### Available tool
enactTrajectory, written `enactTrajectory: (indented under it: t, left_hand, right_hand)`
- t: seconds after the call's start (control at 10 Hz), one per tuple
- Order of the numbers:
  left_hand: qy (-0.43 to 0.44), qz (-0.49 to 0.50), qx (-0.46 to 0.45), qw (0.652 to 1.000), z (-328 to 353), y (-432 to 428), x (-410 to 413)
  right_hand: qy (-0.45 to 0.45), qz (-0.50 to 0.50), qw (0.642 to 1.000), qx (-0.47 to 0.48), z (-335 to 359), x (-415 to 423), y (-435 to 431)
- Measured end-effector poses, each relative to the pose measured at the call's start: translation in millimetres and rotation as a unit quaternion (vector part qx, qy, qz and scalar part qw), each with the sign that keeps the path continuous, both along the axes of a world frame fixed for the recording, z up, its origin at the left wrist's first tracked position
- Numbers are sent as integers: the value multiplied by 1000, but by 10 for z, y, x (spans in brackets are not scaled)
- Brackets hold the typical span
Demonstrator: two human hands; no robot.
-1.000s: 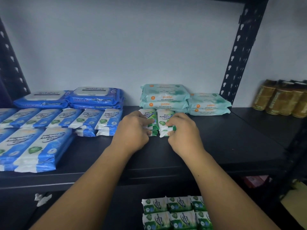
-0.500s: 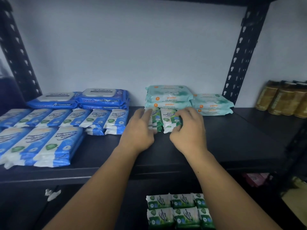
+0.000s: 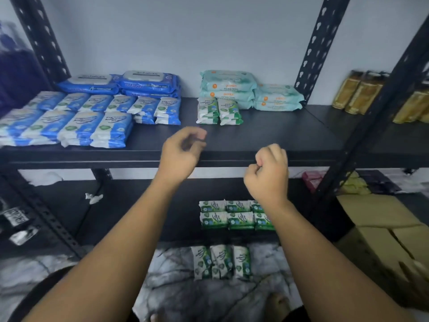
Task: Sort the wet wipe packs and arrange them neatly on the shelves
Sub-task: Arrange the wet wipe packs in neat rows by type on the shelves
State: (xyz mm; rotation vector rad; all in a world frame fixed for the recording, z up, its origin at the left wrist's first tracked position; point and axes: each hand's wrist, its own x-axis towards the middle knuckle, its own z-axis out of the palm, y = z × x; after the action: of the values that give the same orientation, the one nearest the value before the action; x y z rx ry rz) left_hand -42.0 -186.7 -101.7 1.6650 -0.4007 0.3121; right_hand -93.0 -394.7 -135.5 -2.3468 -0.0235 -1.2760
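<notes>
Back came both off the small green-and-white plastic wet wipe packs (image 3: 218, 111), which sat on the black metal shelf (image 3: 278, 135); left grip (image 3: 183, 154) loosely curled, empty, right grip (image 3: 269, 173) fisted, empty

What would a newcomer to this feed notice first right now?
The left hand and right hand hover empty in front of the upper shelf. On it, blue packs crowd the left, and two small stacks of green-and-white packs stand mid-shelf in front of the mint packs. Rows of green packs sit on the lower shelf, and three loose packs lie on the mottled grey surface below.
</notes>
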Motion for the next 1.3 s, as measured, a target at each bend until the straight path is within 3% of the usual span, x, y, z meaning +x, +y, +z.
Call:
enactTrajectory:
  t: [0.1, 0.2, 0.3, 0.4, 0.5, 0.6, 0.7, 0.8, 1.0, 1.2, 1.3]
  left_hand:
    - [37, -5, -1, 999, -697, -33, -451]
    - [154, -39, 103, 982, -1472, -59, -595]
    - [311, -68, 228, 920, -1987, -51, -628]
    - [369, -94, 323, 867, -2433, -71, -672]
    - [386, -86, 355, 847, -2791, -173, -611]
    - [409, -49, 368, 834, -3237, -339, -480]
    - [375, 24, 459, 805, -3645, -557, -396]
    - [240, 112, 559, 786, -4008, -806, -377]
    - [218, 157, 604, 751, -4262, -1074, -357]
    - [282, 83, 640, 710, -4373, -1165, -298]
    - [327, 81, 608, 719, -4335, -1277, -256]
  right_hand:
    - [54, -6, 998, 26, -264, -102, -41]
    - [123, -42, 985, 117, -490, -113, -1]
    - [229, -91, 946, 210, -776, -127, 52]
    - [364, -126, 878, 285, -1201, -97, 35]
    - [444, -139, 808, 363, -1768, -100, -97]
    - [523, -115, 755, 378, -2403, -145, -326]
    - [580, -121, 688, 418, -2955, -128, -480]
    - [613, -144, 646, 430, -3336, -143, -552]
    - [633, -156, 632, 419, -3928, -63, -626]
    - [633, -158, 633, 417, -4039, -73, -638]
    - [622, -161, 618, 453, -4077, -61, -623]
